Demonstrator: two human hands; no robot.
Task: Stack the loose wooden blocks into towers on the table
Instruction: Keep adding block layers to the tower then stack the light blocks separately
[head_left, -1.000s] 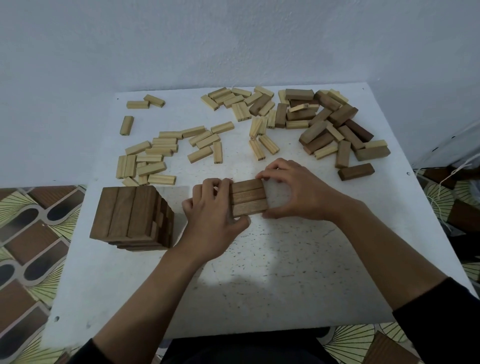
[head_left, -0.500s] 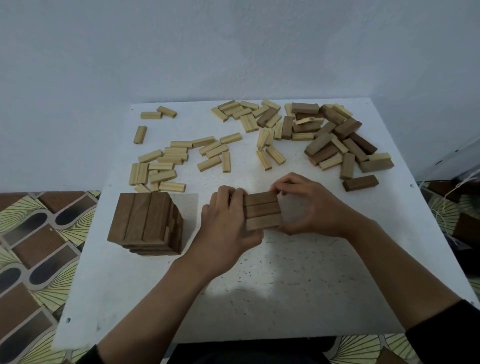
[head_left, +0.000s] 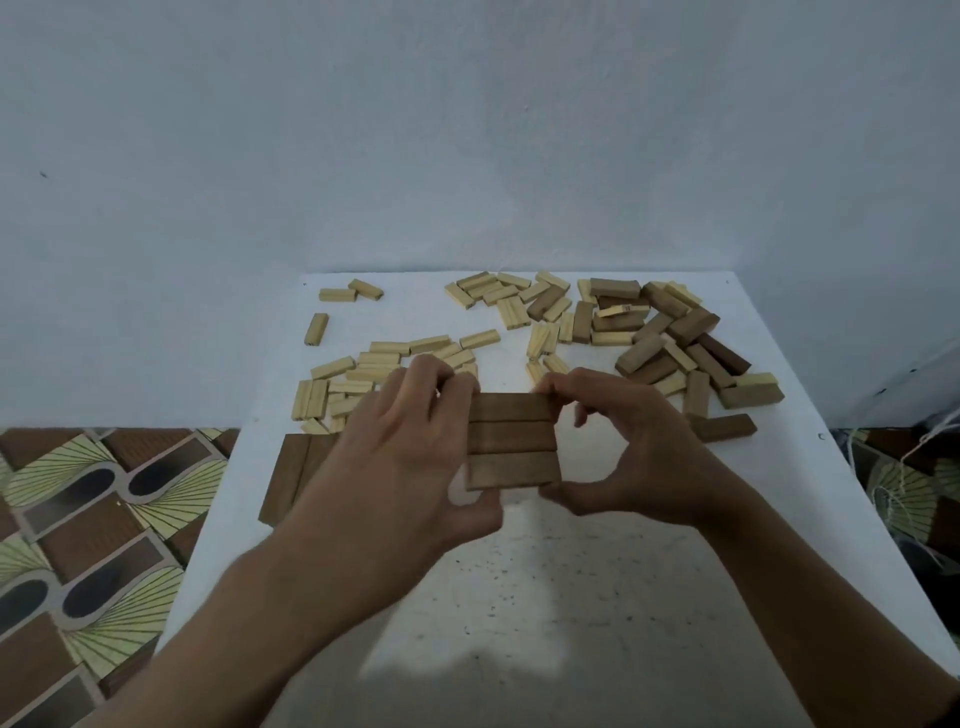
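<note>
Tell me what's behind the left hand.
The dark block tower shows only its left edge; the left hand covers the rest, plus part of the light blocks.

A plain pale blue-grey wall (head_left: 467, 130) is filling the upper half of the view, with a small dark speck (head_left: 43, 174) showing on it at far left. A patterned floor (head_left: 78, 519) of brown bricks, dark ovals and yellow-green fans is spreading out at lower left. Pale loose strings (head_left: 906, 467) are trailing over it at the right edge.
</note>
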